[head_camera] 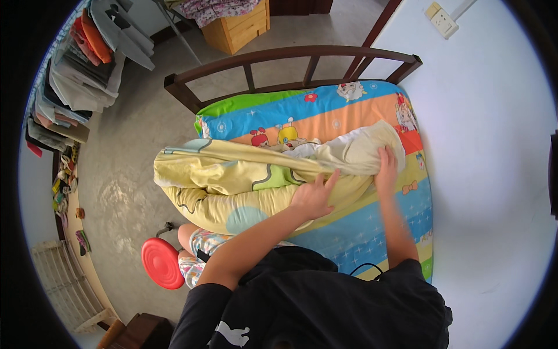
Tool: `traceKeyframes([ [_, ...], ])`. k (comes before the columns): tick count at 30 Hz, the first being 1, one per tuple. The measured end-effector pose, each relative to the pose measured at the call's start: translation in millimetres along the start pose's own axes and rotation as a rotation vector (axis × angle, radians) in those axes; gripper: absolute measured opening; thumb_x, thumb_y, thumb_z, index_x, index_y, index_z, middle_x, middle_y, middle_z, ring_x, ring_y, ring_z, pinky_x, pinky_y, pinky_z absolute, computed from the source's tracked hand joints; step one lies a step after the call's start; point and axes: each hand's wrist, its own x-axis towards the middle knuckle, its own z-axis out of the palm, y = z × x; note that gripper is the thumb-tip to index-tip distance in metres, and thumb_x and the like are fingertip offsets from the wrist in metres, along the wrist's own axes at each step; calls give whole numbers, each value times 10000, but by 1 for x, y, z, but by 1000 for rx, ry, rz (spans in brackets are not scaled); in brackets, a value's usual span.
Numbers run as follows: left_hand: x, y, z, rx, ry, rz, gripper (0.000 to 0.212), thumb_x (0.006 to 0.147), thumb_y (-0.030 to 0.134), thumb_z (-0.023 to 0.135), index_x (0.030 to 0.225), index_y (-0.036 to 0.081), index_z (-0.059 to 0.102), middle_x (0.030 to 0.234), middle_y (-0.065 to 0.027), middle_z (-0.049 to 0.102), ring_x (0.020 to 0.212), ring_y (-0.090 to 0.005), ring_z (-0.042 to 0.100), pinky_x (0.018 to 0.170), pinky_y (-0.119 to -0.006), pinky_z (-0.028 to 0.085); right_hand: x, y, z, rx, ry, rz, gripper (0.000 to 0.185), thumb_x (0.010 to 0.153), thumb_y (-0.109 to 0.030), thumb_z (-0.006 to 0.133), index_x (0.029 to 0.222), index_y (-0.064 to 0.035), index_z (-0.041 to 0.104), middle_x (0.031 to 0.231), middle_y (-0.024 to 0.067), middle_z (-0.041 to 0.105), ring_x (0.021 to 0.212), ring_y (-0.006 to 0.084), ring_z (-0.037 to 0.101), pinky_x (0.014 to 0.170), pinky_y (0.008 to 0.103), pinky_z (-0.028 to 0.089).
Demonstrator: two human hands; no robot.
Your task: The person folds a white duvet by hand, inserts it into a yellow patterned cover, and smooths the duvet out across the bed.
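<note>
A yellow quilt [209, 174] with green and pale blue printed shapes lies folded in a long, puffy bundle across the bed. Its right end [362, 146] shows a paler cream and white side. My left hand [313, 198] is over the near middle of the bundle, fingers spread, with nothing seen in its grasp. At the right end, my right hand [386, 168] lies against the cream fabric with its fingertips on top; whether it pinches the cloth is hidden. Under the quilt is a striped bed sheet [357, 235] with cartoon figures.
A dark bed-end rail [287, 53] bounds the far side, and a white wall [488, 183] runs along the right. Left of the bed stands a red round stool seat [162, 263] on the grey floor [117, 183]. Clothes [83, 70] hang at the upper left, near a wooden cabinet [239, 30].
</note>
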Motion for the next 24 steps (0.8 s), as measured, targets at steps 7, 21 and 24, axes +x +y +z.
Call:
traceKeyframes([
  [7,-74,9,48,100,72,157,975,682,405,731,1445,183,166,1041,-192,481,700,-342,611,576,-425,511,111,86,-7,-78,-49,367,253,713,-2,559,946,-71,630,869,168,642,836,340,615,740,440,476],
  [21,-29,26,42,18,-249,23,967,676,647,620,1396,85,301,1077,-209,567,1007,-362,562,855,-434,446,-20,70,-46,-363,-734,441,424,746,-287,665,1098,-65,582,1147,179,571,982,311,583,847,388,478],
  [24,-17,28,43,23,-374,43,846,665,619,643,1278,68,453,1141,-209,540,1022,-357,542,883,-420,428,-60,67,-59,516,-722,1048,393,776,-283,637,1085,-48,580,1126,169,583,987,296,585,847,391,481],
])
